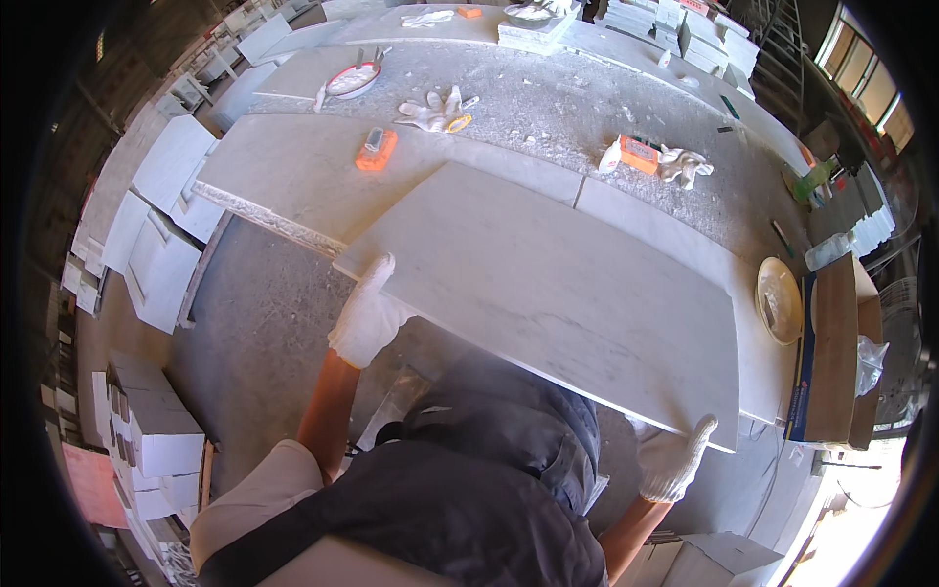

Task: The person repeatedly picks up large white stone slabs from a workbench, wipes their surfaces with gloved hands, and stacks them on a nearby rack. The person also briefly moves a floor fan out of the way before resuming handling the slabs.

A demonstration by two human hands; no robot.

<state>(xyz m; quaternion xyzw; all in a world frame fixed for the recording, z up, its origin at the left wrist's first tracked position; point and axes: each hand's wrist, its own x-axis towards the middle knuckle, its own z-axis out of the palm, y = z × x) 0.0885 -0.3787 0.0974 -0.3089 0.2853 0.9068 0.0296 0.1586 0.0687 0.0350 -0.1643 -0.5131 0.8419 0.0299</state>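
A large flat rectangular slab of pale grey-veined stone (pixel 558 293) spans the space between my hands, over the near edge of the worktable. My left hand (pixel 368 318), in a white knit glove, grips its near left corner with the thumb on top. At the near right corner my right hand (pixel 675 458), gloved the same way, holds the edge, thumb up along it. The fingers of both hands are hidden under the slab. Its far part overlaps the stone-topped worktable (pixel 284 166); whether it rests there I cannot tell.
Orange blocks (pixel 377 151), a loose white glove (pixel 430 110) and a red-rimmed bowl (pixel 353 81) lie on the dusty table. A yellowish bowl (pixel 780 300) and a cardboard box (pixel 831 352) stand at the right. White tiles are stacked at the left (pixel 161 421) and far right (pixel 704 44).
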